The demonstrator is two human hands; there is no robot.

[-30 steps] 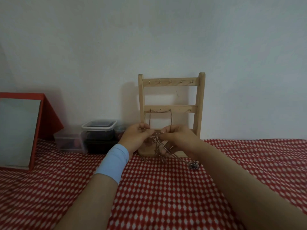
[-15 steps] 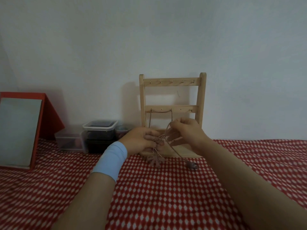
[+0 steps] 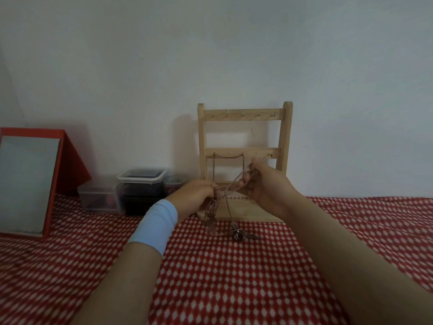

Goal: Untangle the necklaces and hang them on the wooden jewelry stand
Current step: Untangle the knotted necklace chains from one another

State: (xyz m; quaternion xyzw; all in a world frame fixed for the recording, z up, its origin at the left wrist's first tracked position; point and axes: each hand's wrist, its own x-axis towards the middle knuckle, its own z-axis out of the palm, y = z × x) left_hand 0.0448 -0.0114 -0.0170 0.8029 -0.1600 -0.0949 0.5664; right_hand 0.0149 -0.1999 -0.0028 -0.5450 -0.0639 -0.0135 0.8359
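Lifted and drawn rightward since a second ago, the right hand (image 3: 264,186) pinches a twisted chain of the tangled necklaces (image 3: 230,187), pulling it taut against the left hand (image 3: 196,195), which pinches the knot lower down. Under both hands spreads the red-and-white checked cloth (image 3: 234,277), open toward the person. Just behind the hands stands the wooden jewelry stand (image 3: 234,118), with pale ladder-like rails and small hooks. One necklace (image 3: 228,156) already hangs from its middle rail, above the left fingertips. Below the hands loose loops dangle, and a dark round pendant (image 3: 237,234) lies on the cloth near the stand's flat base.
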